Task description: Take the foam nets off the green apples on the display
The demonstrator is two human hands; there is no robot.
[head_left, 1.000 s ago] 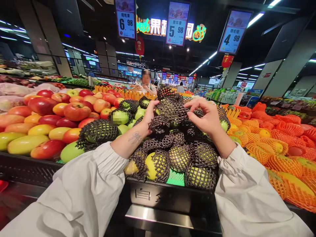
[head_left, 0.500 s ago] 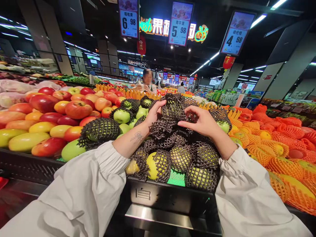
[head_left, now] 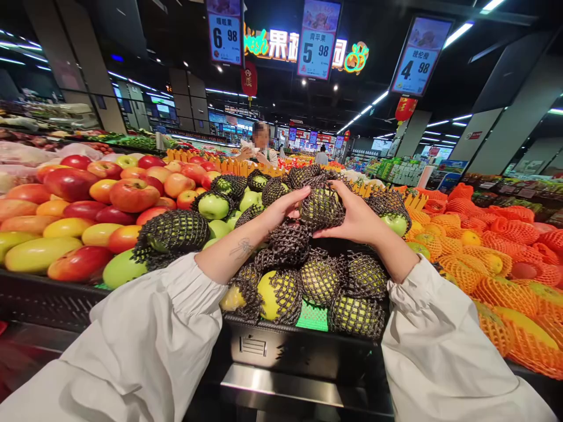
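A green fruit in black foam netting (head_left: 323, 206) is held between both hands above the pile. My right hand (head_left: 354, 215) wraps round its right side, thumb underneath. My left hand (head_left: 285, 208) is on its left side, fingers partly hidden behind the netting. Just below lies a dark netted fruit (head_left: 289, 241). Nearer the front edge of the black bin (head_left: 303, 337) rest a yellow-green fruit in netting (head_left: 278, 296) and several other netted fruits. Bare green apples (head_left: 214, 206) show behind my left forearm.
Red and yellow fruits (head_left: 134, 195) fill the left side. Orange-netted fruits (head_left: 505, 293) and red-netted ones (head_left: 519, 234) lie at the right. Price signs (head_left: 319, 38) hang overhead. Across the display stands a person (head_left: 261, 143). A low yellow fence (head_left: 237, 168) runs behind the fruit.
My right hand has closed round the netted fruit, which has shifted slightly right. My left hand has moved right along with it. The view has shifted a little.
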